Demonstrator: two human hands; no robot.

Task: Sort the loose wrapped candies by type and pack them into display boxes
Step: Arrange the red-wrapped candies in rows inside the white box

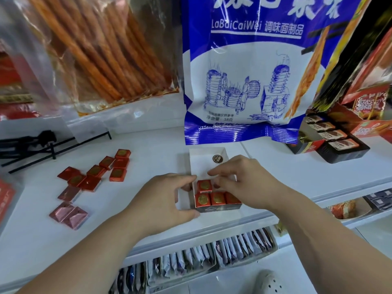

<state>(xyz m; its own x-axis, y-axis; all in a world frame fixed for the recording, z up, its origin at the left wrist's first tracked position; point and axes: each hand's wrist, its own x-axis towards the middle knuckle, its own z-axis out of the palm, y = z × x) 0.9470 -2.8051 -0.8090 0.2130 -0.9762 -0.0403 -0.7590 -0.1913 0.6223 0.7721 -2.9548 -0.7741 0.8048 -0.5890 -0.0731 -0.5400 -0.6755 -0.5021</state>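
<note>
My left hand (167, 200) holds the open box (203, 164) by its left wall, fingers (186, 179) curled over the rim and thumb at the near corner. The box sits on the white table (152, 158), just right of the frame's centre. Inside it I count four red candies (202, 199) in plain sight: three in a row against the dark front wall and one behind them at the left. My right hand (250, 177) arches over the box from the right, its fingertips bunched together and bent down on a fifth candy (216, 185) beside that one. It is mostly hidden, so I cannot tell whether I pinch it or only press it. A round dark sticker (217, 159) shows at the far end of the box.

Left of centre, loose on the table, lie eight more red pieces in a scattered cluster, and below them three pink candies (69, 194), two of which touch.

A blue and white bag (244, 81) stands right behind the box, and a clear bag (95, 49) of orange sticks is at upper left. A black rack (31, 145) lies at the left edge, and a black tray (339, 149) of dark packets is at the right. Sachets (212, 255) fill the shelf under the table's edge, beside a pale shoe (269, 281).
</note>
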